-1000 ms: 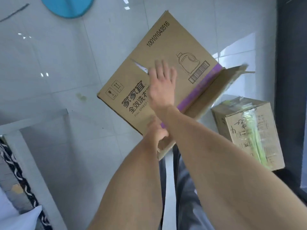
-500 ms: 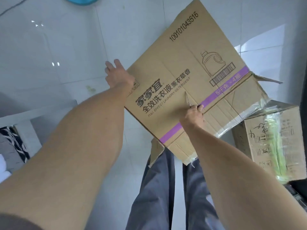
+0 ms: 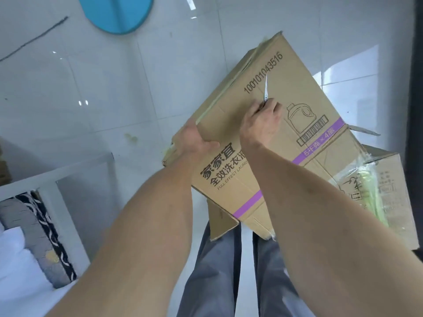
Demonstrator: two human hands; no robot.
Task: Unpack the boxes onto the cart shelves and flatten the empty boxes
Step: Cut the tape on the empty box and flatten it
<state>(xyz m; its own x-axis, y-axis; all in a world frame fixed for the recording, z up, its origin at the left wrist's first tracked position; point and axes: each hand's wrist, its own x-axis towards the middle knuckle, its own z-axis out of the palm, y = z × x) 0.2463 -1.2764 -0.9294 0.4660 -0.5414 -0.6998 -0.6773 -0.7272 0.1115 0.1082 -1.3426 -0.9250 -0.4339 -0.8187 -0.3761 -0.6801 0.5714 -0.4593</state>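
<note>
Left hand point(image 3: 194, 139) around box point(image 3: 297, 88) edge.

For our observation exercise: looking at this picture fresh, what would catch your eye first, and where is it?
The flattened laundry detergent box fills the centre, its purple stripe and bottle drawing facing the camera. The left hand grips its left edge, while the right hand rests on its face holding scissors, blades pointing up. A bright blue round object stands out at the top left on the white tiled floor.
</note>
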